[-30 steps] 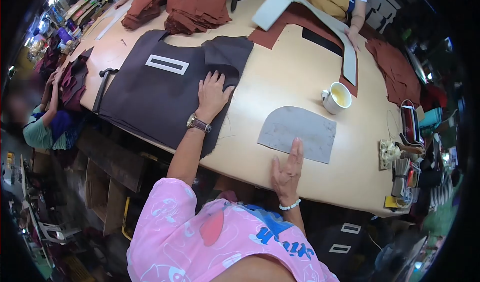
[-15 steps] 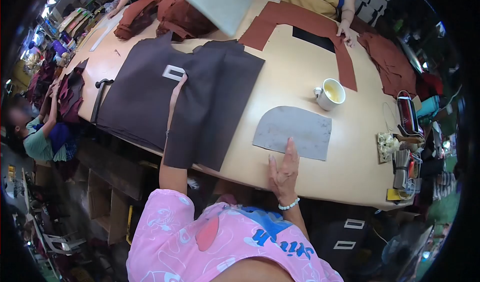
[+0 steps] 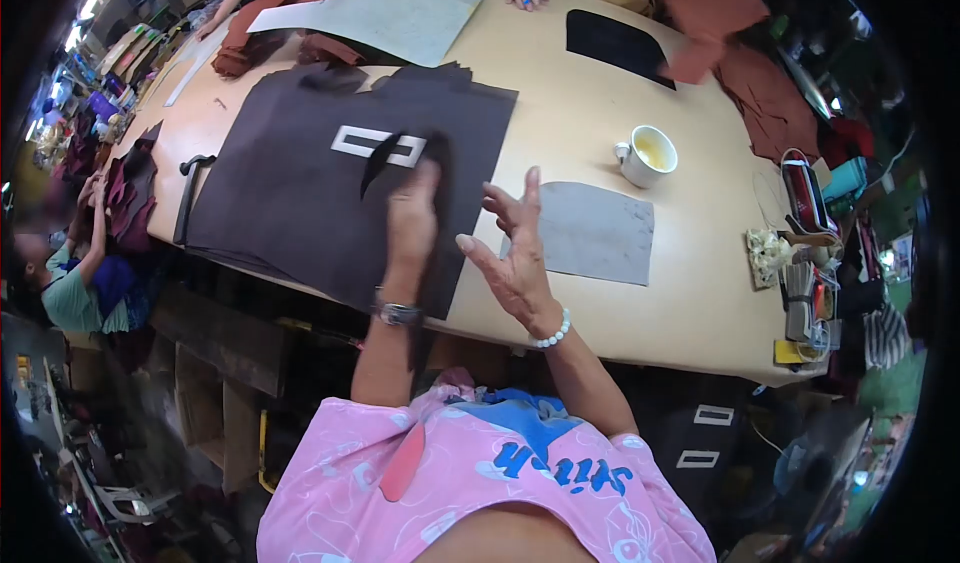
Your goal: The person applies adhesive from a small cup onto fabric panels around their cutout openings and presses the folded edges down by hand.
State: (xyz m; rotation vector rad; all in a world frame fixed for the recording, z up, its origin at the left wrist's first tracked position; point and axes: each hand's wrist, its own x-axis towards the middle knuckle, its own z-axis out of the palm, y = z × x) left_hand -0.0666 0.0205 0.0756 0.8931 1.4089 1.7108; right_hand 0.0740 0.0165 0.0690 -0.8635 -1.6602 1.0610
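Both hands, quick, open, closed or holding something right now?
Left hand: blurred over the dark fabric; grip cannot be told.
Right hand: open, holding nothing, near the gray piece.

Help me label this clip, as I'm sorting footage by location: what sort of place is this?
Probably a cutting or sewing workshop: a stack of dark sheets and rust-coloured cut pieces lie on a large shared table, with other people around it.

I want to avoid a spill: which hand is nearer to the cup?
Right. The right hand is open by the grey panel, left of the cup; the left hand is farther left, over the dark material.
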